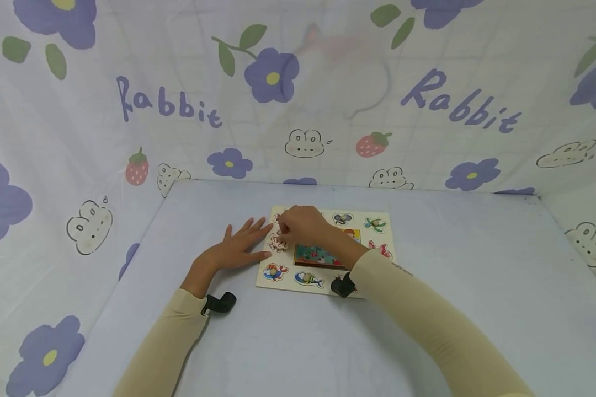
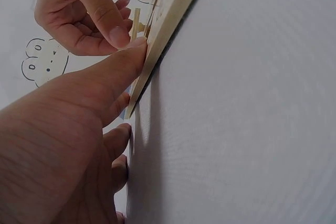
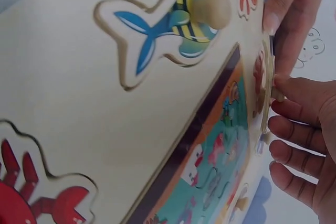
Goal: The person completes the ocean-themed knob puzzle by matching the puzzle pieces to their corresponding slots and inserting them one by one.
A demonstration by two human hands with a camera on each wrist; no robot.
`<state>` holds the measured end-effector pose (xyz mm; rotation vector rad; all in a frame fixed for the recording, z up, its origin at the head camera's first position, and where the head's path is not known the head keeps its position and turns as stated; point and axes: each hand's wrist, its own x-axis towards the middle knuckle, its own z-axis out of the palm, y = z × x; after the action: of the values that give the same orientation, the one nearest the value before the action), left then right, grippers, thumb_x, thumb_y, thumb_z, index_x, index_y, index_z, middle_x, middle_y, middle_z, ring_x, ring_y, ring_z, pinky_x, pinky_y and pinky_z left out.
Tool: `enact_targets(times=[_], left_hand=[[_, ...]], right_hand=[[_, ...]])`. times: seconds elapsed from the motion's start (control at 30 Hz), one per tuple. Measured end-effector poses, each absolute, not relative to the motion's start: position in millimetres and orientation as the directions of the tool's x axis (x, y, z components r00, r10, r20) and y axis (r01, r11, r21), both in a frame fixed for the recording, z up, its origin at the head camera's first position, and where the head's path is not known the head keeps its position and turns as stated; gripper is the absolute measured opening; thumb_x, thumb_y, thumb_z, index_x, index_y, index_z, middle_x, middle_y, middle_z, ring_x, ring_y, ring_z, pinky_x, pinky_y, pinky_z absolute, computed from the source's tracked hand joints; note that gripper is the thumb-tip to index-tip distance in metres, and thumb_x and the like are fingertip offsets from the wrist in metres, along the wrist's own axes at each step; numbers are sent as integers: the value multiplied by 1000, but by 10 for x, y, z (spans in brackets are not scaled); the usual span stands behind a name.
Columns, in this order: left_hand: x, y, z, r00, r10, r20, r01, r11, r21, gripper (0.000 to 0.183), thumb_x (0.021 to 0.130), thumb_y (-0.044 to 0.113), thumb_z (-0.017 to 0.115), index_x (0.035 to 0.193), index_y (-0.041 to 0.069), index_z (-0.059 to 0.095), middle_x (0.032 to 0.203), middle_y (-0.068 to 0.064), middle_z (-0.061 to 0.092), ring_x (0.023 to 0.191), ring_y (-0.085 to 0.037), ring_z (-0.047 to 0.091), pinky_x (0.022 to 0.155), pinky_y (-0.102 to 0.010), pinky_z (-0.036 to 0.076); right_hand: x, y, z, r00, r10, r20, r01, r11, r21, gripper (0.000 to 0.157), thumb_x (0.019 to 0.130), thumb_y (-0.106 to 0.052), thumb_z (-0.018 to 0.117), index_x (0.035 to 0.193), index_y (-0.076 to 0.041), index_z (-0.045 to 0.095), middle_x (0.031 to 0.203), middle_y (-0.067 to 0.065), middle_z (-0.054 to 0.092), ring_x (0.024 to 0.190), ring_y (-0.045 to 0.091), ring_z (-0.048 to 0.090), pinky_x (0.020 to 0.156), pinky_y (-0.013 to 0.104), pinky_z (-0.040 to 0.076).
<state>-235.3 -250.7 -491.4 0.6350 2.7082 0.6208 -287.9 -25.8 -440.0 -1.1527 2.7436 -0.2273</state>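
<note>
A pale wooden peg puzzle board (image 1: pixel 289 284) with sea-animal pieces lies on the table. My right hand (image 1: pixel 305 225) is over its left side. In the right wrist view its thumb and index finger pinch the small knob of a thin wooden puzzle piece (image 3: pixel 268 90), whose picture shows only edge-on. Close by is a reddish octopus-like shape (image 1: pixel 278 243) at the board's left edge. My left hand (image 1: pixel 233 248) lies with fingers straight and spread, its thumb and fingertips at the board's left edge.
A striped fish piece (image 1: pixel 308 279) and a red-and-blue piece (image 1: pixel 274 272) sit along the near side. A turtle piece (image 1: pixel 375 224) is at the far right corner. The board's middle holds a colourful sea picture (image 1: pixel 310 256). Behind the table hangs a patterned curtain (image 1: pixel 258 121).
</note>
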Motion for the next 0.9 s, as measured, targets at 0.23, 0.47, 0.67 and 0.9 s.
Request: enact_targets(times=[0.23,0.47,0.67,0.9], left_hand=[[-2338,-2504,-4890,-861,475,-183,348,812,469,77,101,54,54,164,26,19,171,-5,8,157,-31,-2,116,-69,-10],[-2352,-2507,-4908,-861,480,-167,360,809,465,78,101,56,54,164,27,19,171,-4,8,157,-32,-1,116,-70,-10],[-2357,-2510,-4918,-861,481,-165,362,808,465,78,101,56,54,164,28,18,171,-4,8,157,-32,-1,115,-70,-10],[-2358,-2514,-4928,-861,481,-167,362,809,463,78,100,56,54,164,29,18,171,-5,8,157,-33,-1,115,-70,-10]], right_hand=[[-2863,-303,-4450,-679,-729,-86,-705,680,-203,20,93,-38,75,87,-19,73,80,-7,66,73,13,56,67,30,48],[-2861,-333,-4474,-655,-752,-75,-723,652,-226,20,94,-38,75,86,-20,73,81,-7,66,75,12,56,70,29,47],[-2860,-350,-4471,-645,-760,-84,-732,645,-218,19,94,-39,75,88,-20,75,82,-8,66,75,12,56,69,28,47],[-2859,-358,-4460,-655,-751,-89,-722,656,-220,16,94,-36,75,90,-20,77,87,-8,70,77,12,58,71,28,49]])
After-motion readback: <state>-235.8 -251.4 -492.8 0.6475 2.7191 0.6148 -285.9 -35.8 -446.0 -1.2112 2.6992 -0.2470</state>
